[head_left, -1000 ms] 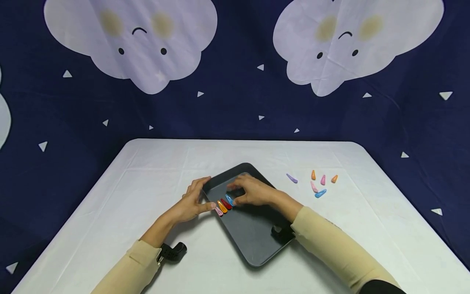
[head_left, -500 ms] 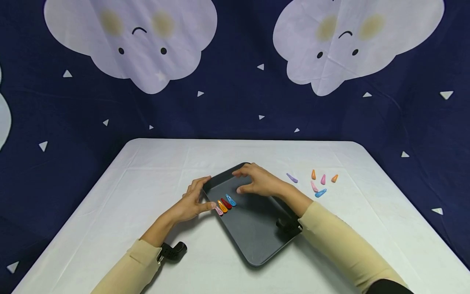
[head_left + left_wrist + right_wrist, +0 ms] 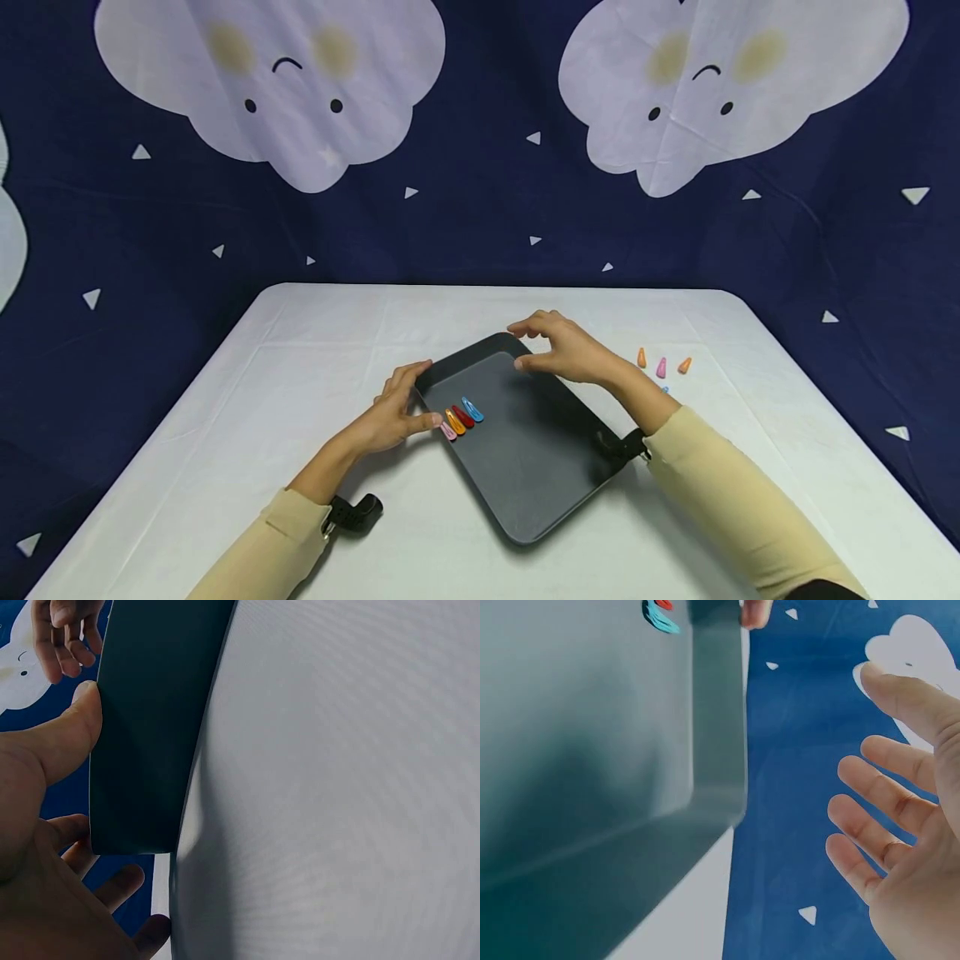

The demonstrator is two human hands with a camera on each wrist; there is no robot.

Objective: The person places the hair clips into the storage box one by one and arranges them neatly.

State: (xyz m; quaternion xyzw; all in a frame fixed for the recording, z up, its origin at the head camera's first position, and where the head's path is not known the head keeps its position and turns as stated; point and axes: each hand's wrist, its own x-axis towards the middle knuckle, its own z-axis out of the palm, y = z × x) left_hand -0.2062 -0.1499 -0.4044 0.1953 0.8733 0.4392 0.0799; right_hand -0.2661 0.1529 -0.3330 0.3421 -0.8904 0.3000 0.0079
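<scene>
A dark grey tray [image 3: 525, 492] lies at an angle on the table. My left hand [image 3: 390, 417] rests at its left corner, thumb on the rim and fingers spread around the outside; the left wrist view shows the thumb touching the tray wall [image 3: 150, 750]. Inside, along the left side, lie a pink hair clip [image 3: 447, 431], a yellow-orange clip [image 3: 455, 422], a red clip [image 3: 463, 417] and a blue clip [image 3: 472, 409] in a row. Over the far right edge hovers my right hand [image 3: 573, 350], fingers apart and holding nothing, as the right wrist view confirms.
Beyond the right forearm lie loose clips: an orange clip [image 3: 641, 357], a pink clip [image 3: 661, 367], another orange clip [image 3: 685, 365] and part of a blue clip [image 3: 665, 389]. The white table [image 3: 360, 325] ends at a dark blue cloud-patterned cloth [image 3: 480, 217].
My right hand has let go of the blue clip in the tray and moved up and right to the far rim. Its arm now covers some loose clips. The left hand stays put.
</scene>
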